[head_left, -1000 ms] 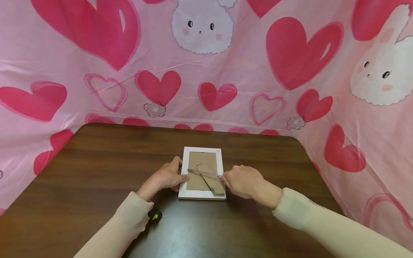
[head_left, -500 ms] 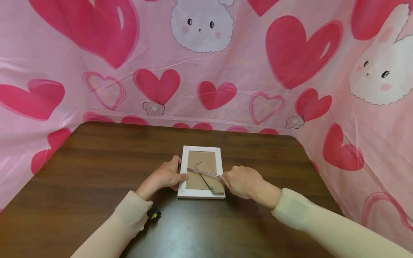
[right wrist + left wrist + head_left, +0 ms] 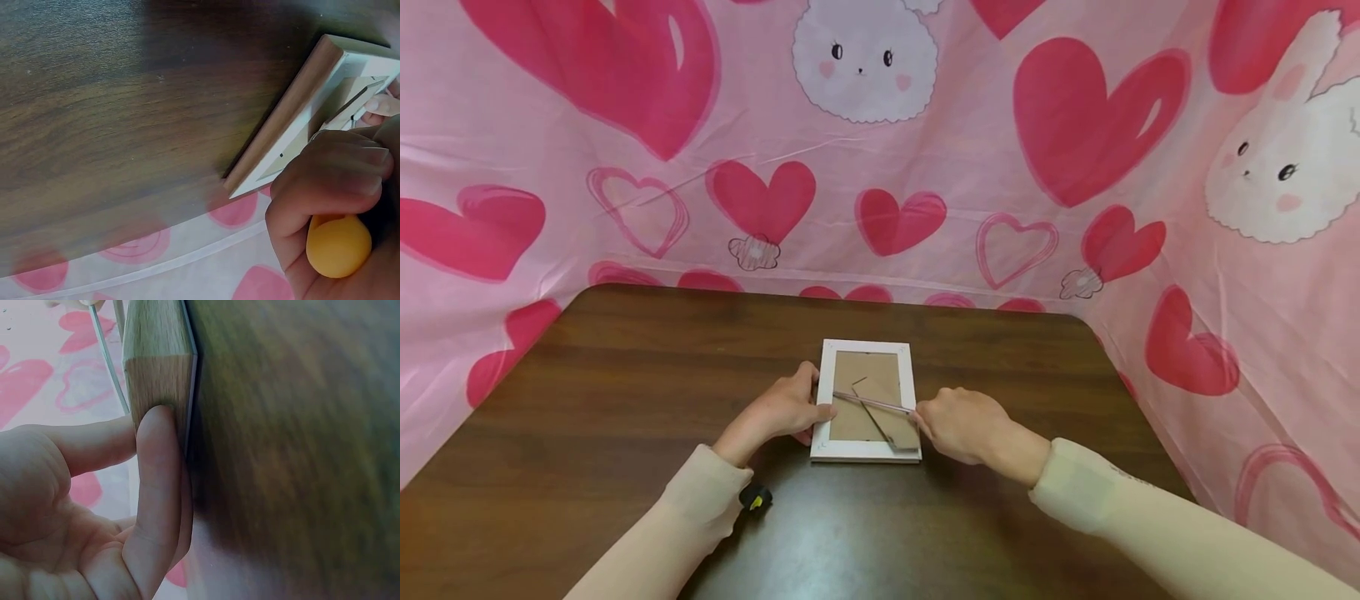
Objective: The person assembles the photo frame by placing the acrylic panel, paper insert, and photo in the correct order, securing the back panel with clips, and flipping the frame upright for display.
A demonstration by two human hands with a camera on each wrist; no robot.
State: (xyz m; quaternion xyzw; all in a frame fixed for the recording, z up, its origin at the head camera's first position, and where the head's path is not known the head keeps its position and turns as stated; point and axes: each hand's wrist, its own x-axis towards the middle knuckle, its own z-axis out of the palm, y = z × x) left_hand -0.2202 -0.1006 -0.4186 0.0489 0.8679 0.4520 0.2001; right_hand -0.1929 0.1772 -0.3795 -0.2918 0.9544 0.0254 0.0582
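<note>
Looking basically the same as a second ago, just drifted a hair toward 9 o'clock in the head view. Still gripping the picture frame (image 3: pixel 857 451), back side up on the tabletop (image 3: pixel 647 392), by its 9 o'clock edge with the left hand (image 3: pixel 785 407), thumb on top. Still wrapping the right hand (image 3: pixel 966 423), at 3 o'clock, round a yellow-ended tool (image 3: pixel 339 249), with its metal shaft (image 3: pixel 874 402) across the brown backing (image 3: pixel 846 426) toward 9.

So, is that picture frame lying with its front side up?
No, the head view shows the frame with its brown backing board and slanted flap facing upward.
</note>
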